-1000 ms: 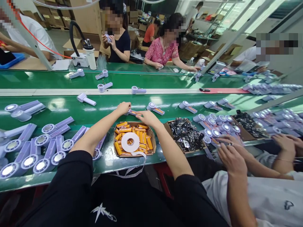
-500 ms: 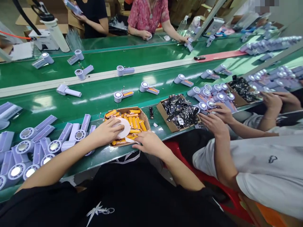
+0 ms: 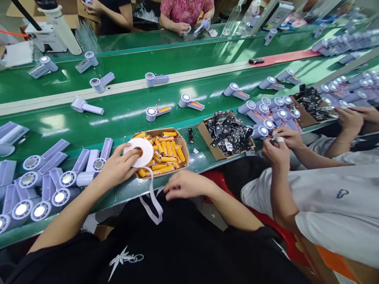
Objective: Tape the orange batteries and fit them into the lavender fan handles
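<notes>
My left hand (image 3: pixel 120 163) is closed on a roll of white tape (image 3: pixel 146 146), its fingers hooked into the centre hole. The roll is above the left side of a cardboard box (image 3: pixel 186 159) filled with orange battery cells (image 3: pixel 168 149). From the roll a loose strip of tape (image 3: pixel 152 193) hangs over the table edge and loops in front of my shirt. My right hand (image 3: pixel 185 184) is just right of that strip, in front of the box. Its fingers are bent and blurred, so whether they grip anything is unclear.
Lilac handheld fan bodies (image 3: pixel 68 178) crowd the table at left. Further fans lie along the green conveyor (image 3: pixel 124 100). A box of black circuit boards (image 3: pixel 226 134) stands at right, beside a co-worker's hands (image 3: pixel 278 152). Other people sit across the line.
My left hand has moved left with the tape roll, tilting it to show its face. My right hand has moved down from the box, and a longer strip hangs loose.
</notes>
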{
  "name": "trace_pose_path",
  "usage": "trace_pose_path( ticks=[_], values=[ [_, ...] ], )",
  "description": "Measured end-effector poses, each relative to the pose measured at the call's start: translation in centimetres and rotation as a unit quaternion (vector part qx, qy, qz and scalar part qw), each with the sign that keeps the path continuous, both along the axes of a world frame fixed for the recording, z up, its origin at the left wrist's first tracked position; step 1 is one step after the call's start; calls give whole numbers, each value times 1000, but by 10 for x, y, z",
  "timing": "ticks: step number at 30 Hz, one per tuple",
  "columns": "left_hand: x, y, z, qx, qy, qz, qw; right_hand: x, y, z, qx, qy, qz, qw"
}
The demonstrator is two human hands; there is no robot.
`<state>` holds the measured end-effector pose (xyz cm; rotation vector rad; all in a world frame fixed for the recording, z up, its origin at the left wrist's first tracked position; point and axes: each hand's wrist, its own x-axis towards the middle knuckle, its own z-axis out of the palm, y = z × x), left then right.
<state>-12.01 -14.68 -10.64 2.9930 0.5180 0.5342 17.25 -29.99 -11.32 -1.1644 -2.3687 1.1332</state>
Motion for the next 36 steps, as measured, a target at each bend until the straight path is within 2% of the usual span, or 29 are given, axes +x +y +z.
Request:
trace_pose_path(
  ticks=[2, 3, 4, 6, 8, 15, 20, 22, 24, 25, 26, 28, 30, 31, 33, 36],
  values=[
    [0, -4, 2, -1, -32, 17, 999, 4, 18, 2, 47, -119, -162, 978],
    [1, -7, 3, -2, -42, 21, 999, 5, 27, 3, 60, -182, -211, 958],
    [1, -9, 3, -2, -49, 21, 999, 4, 35, 3, 66, -236, -233, 941],
    [3, -13, 4, 0, -57, 14, 998, 2, 47, 2, 70, -304, -220, 924],
    [5, -16, 4, 3, -63, 3, 998, 0, 54, 1, 84, -327, -196, 921],
    [-7, -14, 5, -11, -43, -16, 999, 23, 57, -8, 82, -251, -122, 957],
    [-8, -13, 1, -9, -40, -17, 999, 22, 57, -11, 87, -281, -143, 945],
    [-4, -15, 0, -10, -36, -22, 999, 25, 59, -12, 70, -224, -143, 961],
    [-2, -17, 0, -18, -30, -22, 999, 33, 58, -14, 38, -84, -180, 979],
    [-2, -19, 1, -23, -27, -22, 999, 37, 56, -15, 16, 13, -222, 975],
    [-2, -20, 1, -25, -24, -22, 999, 41, 54, -16, -8, 117, -271, 955],
    [-1, -22, 3, -20, -22, -27, 999, 44, 48, -17, -61, 305, -360, 880],
    [0, -23, 3, -7, -24, -35, 999, 40, 43, -15, -96, 425, -405, 804],
    [1, -23, 3, -1, -26, -38, 999, 36, 41, -13, -100, 458, -413, 781],
    [3, -24, 2, 2, -29, -43, 999, 26, 39, -7, -81, 489, -428, 756],
    [8, -27, -1, 1, -11, -46, 999, 11, 37, -2, -49, 498, -451, 739]
  ],
)
